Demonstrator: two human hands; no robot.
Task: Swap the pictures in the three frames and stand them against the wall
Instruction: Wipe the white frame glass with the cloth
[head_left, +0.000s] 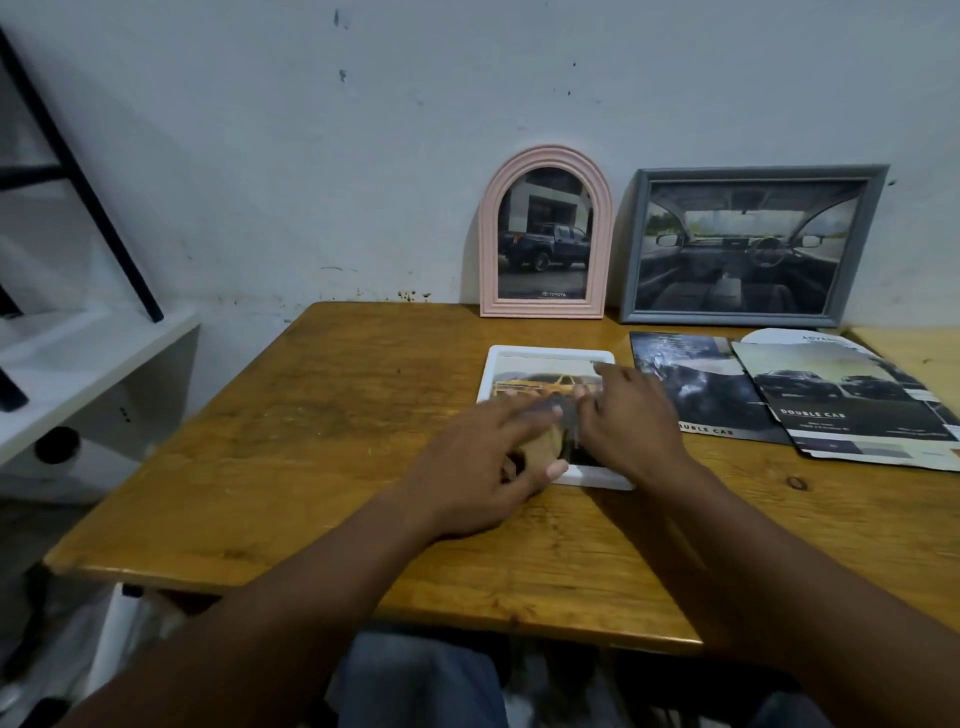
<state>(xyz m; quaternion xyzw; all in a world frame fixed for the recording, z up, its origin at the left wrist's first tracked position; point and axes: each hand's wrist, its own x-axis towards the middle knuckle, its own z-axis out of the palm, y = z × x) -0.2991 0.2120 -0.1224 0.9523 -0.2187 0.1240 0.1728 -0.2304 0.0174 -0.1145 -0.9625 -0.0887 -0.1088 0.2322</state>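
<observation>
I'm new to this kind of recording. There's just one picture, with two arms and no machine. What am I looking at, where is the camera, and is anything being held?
There is no machine here. A person works with bare hands, and the single picture comes from a wide-angle camera worn on their head, looking forward and down. That is why the arms enter from the bottom. On the wooden table a white frame lies flat, with a picture of a yellow vehicle in it. The left hand and the right hand both rest on it with fingers spread, slightly blurred; neither grips anything. Against the wall stand a pink arched frame and a grey frame, each holding a car picture. To the right of the white frame lie loose car brochures.
</observation>
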